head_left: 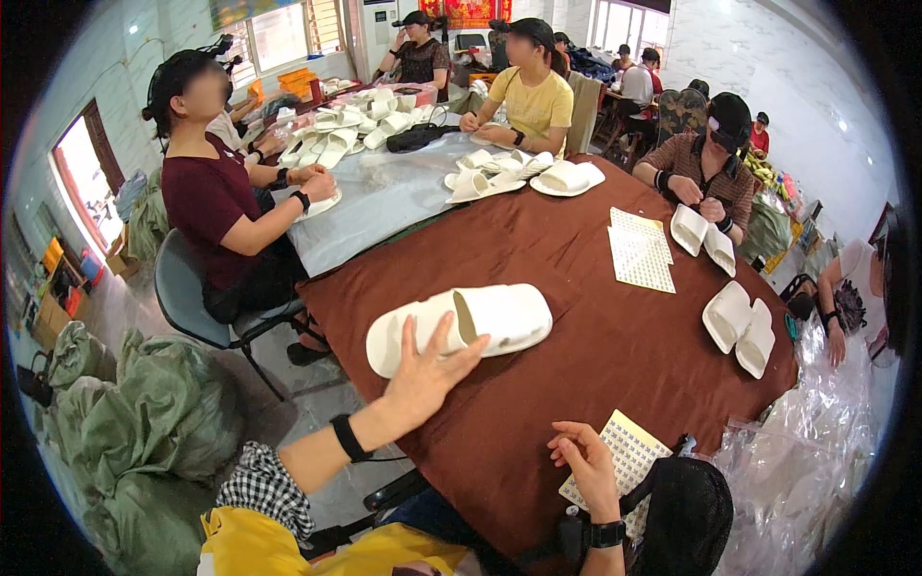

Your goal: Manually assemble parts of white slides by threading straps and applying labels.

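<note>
In front of me a white slide slipper (pixel 394 338) lies on the brown cloth, its strap toward the right. My left hand (pixel 427 372) rests on its near side with fingers spread, some on the footbed and the thumb by the strap. Lower right, my right hand (pixel 588 466) is raised beside a pale sticker sheet (pixel 629 446), its fingers bent and close together. Whatever may be between those fingertips is too small to make out. A black wristband or watch circles each of my wrists.
A brown-clothed table (pixel 432 259) meets a grey-covered table (pixel 370 187) with a heap of white slippers (pixel 336 134). A slipper pair (pixel 738 328) and sticker sheets (pixel 642 250) lie right. Co-workers sit around. Green sacks (pixel 144 413) stand left, clear plastic bags (pixel 797 470) right, a black mesh object (pixel 687 518) near.
</note>
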